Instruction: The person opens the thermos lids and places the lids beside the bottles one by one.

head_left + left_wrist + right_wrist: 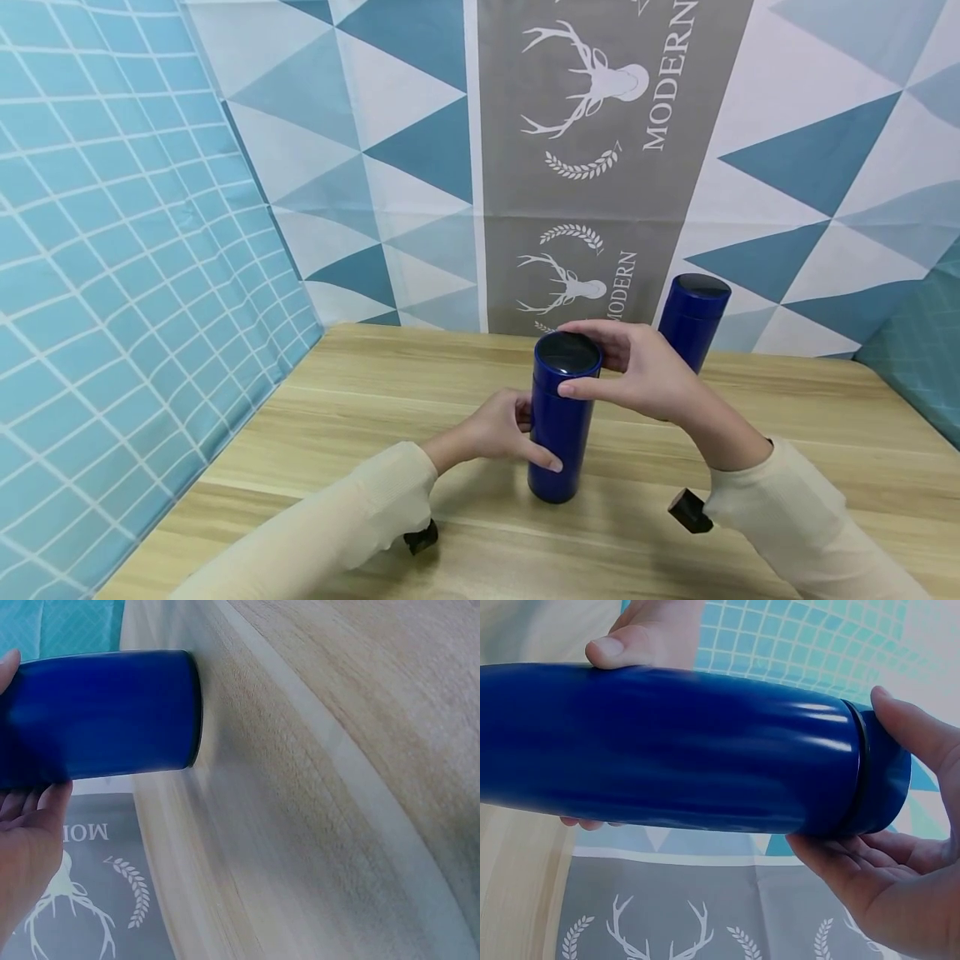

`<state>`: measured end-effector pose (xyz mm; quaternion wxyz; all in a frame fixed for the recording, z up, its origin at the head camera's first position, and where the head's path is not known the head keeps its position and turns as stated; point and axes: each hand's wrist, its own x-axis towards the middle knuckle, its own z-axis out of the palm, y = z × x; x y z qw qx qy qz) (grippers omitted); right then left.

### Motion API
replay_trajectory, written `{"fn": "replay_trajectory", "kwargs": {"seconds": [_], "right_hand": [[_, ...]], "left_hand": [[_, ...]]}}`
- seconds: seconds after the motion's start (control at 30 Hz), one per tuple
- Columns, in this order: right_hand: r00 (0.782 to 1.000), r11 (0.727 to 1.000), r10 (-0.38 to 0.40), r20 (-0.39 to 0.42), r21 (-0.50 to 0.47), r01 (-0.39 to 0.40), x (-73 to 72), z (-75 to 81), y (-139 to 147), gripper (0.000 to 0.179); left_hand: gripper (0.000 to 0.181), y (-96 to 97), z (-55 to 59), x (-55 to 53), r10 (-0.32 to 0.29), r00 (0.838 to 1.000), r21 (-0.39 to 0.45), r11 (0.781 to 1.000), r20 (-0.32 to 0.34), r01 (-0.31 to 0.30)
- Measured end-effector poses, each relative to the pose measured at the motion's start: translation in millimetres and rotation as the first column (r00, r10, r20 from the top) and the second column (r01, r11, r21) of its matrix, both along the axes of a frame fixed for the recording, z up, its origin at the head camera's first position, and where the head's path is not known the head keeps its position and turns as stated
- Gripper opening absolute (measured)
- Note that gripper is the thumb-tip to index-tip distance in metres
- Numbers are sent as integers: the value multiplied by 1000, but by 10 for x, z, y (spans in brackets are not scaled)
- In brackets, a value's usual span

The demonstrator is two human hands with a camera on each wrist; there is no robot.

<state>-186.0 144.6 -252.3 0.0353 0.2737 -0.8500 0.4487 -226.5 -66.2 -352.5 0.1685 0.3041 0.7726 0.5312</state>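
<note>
A dark blue thermos bottle [557,429] with a glossy black top stands upright at the middle of the wooden table. My left hand [498,427] grips its body from the left, thumb across the front. Around its lid [889,776] curl the thumb and fingers of my right hand [648,371]; a dark seam shows between lid and body in the right wrist view. The left wrist view shows the bottle's base at the table surface, and whether it touches is hard to tell. Behind my right hand is a second blue thermos bottle [692,321], its lower part hidden.
Wood-grain table [360,375] runs to a wall cloth [420,150] with triangles and deer prints close behind. A blue gridded cloth [112,275] hangs along the left edge. Black wrist devices sit under both sleeves.
</note>
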Motion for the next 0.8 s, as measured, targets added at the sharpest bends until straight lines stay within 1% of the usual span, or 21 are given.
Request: {"fn": "replay_trajectory", "kwargs": {"seconds": [0.27, 0.6, 0.8], "right_hand": [[1000, 1000, 16, 7, 9, -16, -14, 7, 12, 59], [998, 997, 70, 7, 29, -70, -70, 21, 43, 60], [996, 995, 92, 18, 33, -92, -89, 35, 63, 60]], "left_hand": [[51, 0, 5, -1, 11, 1000, -11, 1000, -2, -11], [51, 4, -1, -15, 16, 1000, -15, 1000, -3, -16], [53, 7, -2, -17, 10, 1000, -7, 1000, 12, -10]]}}
